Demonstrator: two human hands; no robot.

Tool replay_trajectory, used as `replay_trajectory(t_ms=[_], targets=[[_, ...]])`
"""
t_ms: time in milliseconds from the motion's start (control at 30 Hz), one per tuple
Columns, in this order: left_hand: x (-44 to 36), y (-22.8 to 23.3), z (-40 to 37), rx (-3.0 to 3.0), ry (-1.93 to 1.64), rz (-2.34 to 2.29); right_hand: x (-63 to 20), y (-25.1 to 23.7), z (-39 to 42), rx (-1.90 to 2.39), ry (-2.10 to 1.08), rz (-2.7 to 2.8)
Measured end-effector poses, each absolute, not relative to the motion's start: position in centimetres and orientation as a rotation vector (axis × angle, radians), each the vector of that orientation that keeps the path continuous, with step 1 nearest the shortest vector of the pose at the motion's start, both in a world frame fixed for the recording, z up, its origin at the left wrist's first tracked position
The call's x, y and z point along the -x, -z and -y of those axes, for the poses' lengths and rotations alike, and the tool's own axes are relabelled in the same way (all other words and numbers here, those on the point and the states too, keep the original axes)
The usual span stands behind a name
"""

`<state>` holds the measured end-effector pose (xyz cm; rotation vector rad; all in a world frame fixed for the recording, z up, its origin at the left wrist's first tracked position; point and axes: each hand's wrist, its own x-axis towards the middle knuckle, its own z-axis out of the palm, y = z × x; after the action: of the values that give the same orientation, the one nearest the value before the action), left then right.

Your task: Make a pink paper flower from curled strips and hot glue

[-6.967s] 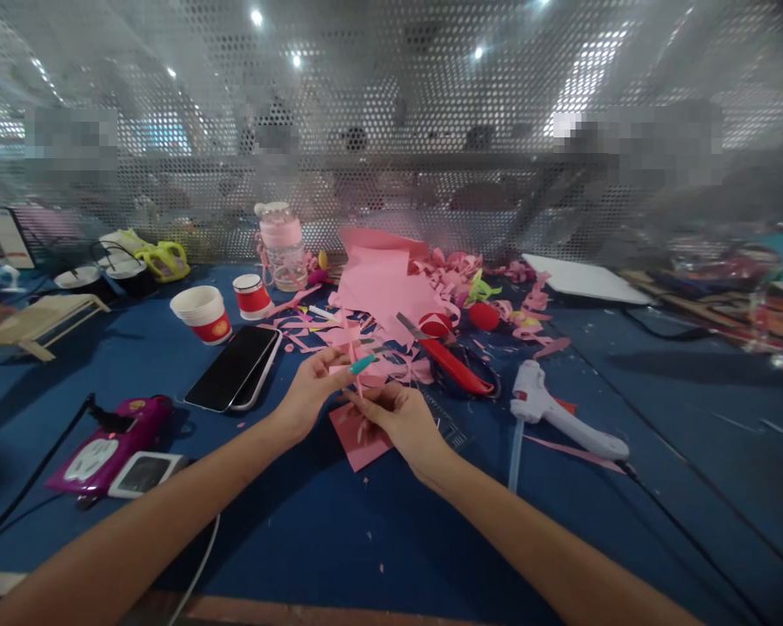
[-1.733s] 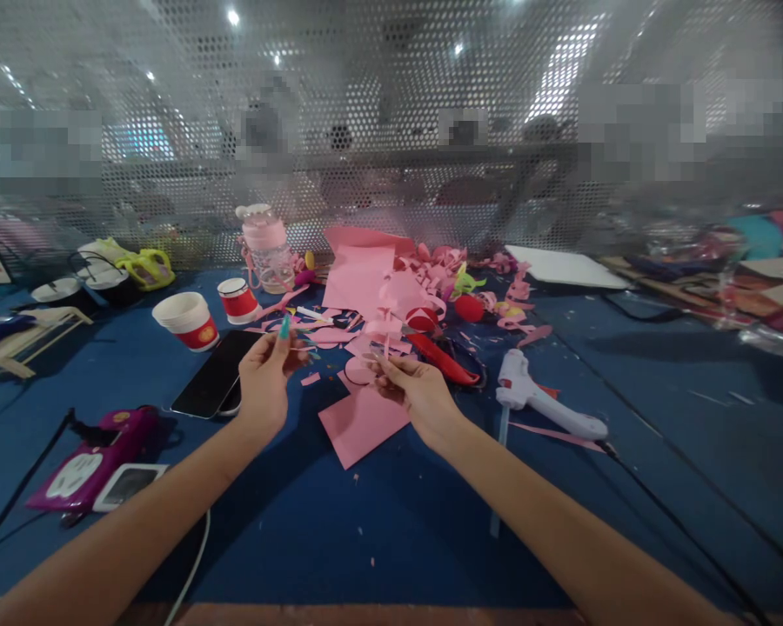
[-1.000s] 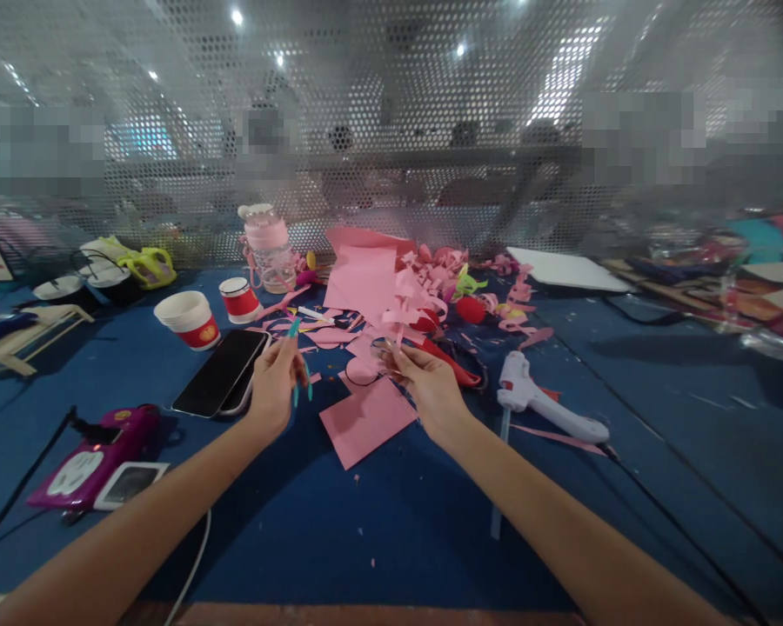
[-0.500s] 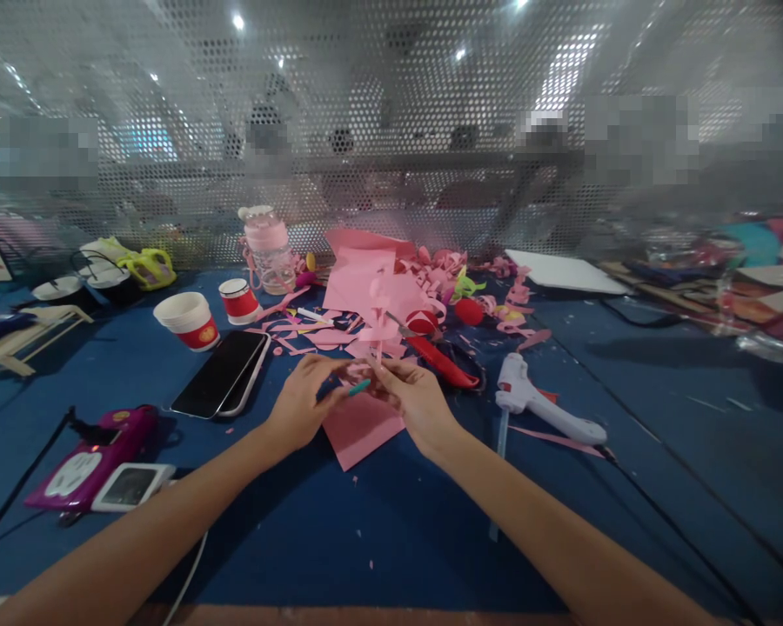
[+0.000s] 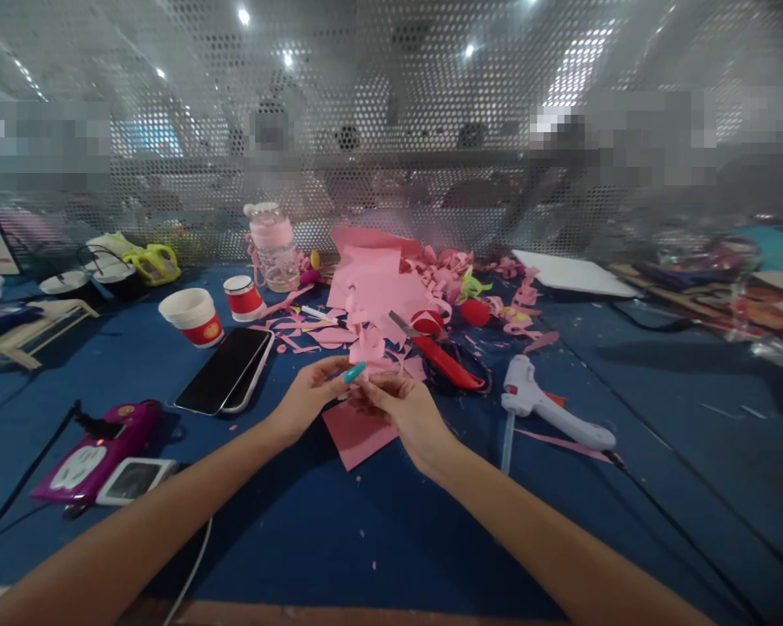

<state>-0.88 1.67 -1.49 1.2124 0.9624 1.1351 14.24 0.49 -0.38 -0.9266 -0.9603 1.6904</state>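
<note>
Head view: both hands' grip pinched on pink paper flower (image 5: 365, 348), red scissors (image 5: 445, 358), glue gun (image 5: 554, 410) beside.

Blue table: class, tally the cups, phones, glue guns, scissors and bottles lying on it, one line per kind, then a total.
Cups: 2
Phone: 1
Glue gun: 1
Scissors: 1
Bottle: 1
Total: 6
</note>
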Motion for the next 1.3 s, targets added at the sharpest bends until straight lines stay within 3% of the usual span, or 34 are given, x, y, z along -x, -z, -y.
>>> replay_trajectory(t_ms=[267,1300], targets=[[0.5,1.0,-1.0,-1.024,-1.059,-0.737,-14.1,0.7,-0.5,0.914,-1.708,0.905],[0.4,0.7,-0.7,-1.092,-1.051,-0.733,-14.1,1.0,-0.4,0.98,-1.696,0.904]])
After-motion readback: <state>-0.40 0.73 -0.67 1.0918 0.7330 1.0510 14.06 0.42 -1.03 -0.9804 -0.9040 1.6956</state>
